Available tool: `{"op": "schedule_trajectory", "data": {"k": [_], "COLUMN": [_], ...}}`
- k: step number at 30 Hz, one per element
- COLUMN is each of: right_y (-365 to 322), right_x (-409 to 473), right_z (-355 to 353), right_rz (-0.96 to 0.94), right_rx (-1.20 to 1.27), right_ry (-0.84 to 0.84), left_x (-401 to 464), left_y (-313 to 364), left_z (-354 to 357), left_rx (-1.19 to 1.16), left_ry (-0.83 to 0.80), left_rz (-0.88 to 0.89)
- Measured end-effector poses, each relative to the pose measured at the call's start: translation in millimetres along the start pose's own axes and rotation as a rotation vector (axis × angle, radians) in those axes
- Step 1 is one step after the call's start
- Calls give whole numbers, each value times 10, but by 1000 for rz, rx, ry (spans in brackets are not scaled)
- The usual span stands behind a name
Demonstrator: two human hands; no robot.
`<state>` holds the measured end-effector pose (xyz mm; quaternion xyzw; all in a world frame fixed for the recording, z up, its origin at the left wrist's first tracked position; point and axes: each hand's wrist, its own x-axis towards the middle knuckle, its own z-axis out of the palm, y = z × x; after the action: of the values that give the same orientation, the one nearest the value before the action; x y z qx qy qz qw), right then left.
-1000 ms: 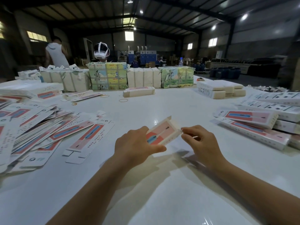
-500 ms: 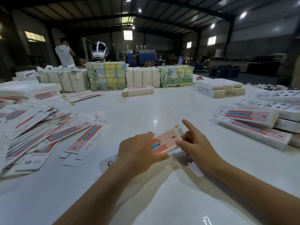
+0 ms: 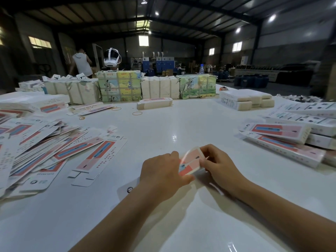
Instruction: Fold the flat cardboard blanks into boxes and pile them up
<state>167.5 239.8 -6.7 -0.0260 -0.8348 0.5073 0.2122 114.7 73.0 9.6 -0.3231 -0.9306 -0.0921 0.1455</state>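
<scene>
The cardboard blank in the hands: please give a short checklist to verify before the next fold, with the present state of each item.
1. Both hands hold the cardboard blank: ok, left hand and right hand grip it.
2. Blank lifted off the white table: cannot tell.
3. End flap tucked: cannot tell, fingers cover it.
4. Folded boxes pile within right side: ok.
5. Flat blanks stack at left for the next piece: ok.

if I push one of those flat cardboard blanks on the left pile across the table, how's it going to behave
The flat blank is probably light and would likely slide easily, since the white table looks glossy. Being thin card with loose end flaps, it would likely bend rather than stay rigid. Lying fanned over its neighbours, it may drag the pile along.
</scene>
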Motion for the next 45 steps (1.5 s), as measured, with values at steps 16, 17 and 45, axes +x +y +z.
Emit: {"op": "schedule_trajectory", "data": {"k": [16, 17, 45], "right_y": [-75, -88, -203], "right_x": [38, 0, -87], "right_z": [-52, -22, -46], "right_rz": [39, -94, -89], "right_rx": [280, -29, 254], "right_ry": [85, 127, 14], "left_x": [10, 9, -12], "left_y": [1, 0, -51], "left_z": [-19, -14, 54], "left_rx": [-121, -103, 212], "left_ry": [28, 38, 290], "left_rz": [-18, -23, 113]}}
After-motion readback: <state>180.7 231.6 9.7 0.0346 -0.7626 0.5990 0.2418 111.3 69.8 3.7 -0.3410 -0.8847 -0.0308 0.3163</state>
